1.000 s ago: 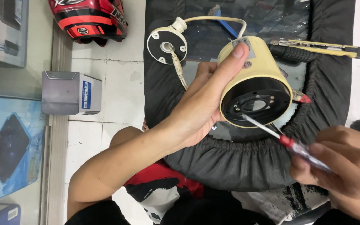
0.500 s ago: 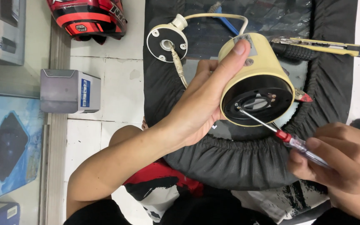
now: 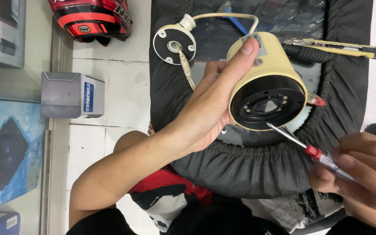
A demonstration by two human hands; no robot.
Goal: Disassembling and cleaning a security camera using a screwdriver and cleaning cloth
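Left hand is wrapped around the side of the cream camera housing, holding it up over the black cloth-covered seat with its dark open face tipped toward the lower right. Right hand sits well below-right of the housing, pinched shut on a red-handled screwdriver whose tip just touches the housing's bottom rim. The white round mount hangs off the cable to the housing's upper left.

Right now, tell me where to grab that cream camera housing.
Grip the cream camera housing around its smooth round barrel, from the left side, as the left hand does. That leaves the black open face clear for the screwdriver in the right hand.
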